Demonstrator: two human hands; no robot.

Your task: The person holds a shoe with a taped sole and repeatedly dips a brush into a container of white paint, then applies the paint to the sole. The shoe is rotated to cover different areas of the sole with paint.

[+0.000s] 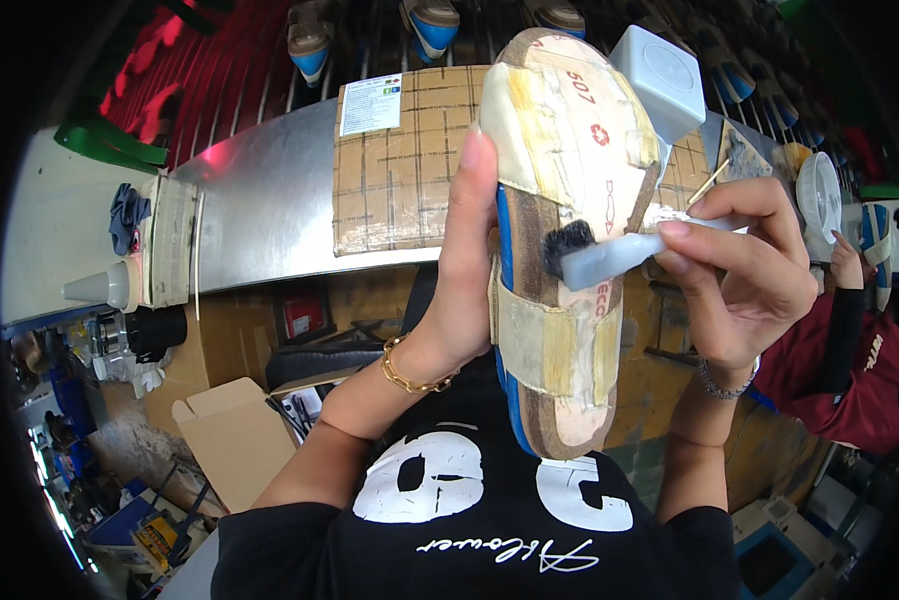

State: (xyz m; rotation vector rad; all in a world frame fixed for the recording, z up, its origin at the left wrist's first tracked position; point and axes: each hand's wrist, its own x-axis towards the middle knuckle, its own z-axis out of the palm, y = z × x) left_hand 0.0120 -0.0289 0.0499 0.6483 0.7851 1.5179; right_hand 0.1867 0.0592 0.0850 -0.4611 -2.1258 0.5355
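The sandal sole (582, 200) looks light and fairly stiff, its pale straps (555, 340) softer, so best gripped by the side edges; it is held up just right of the left hand (467, 215), lower end before the black shirt (510, 505); that hand clasps its left edge, fingers partly hidden behind; the right hand (745, 265), thumb and fingers closed, pinches a brush (615, 260), black bristles (568, 242) at the sole's face

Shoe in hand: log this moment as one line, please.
left grip: shoe, underside toward camera | right grip: brush, black bristles at underside | nearby: flat cardboard, white container
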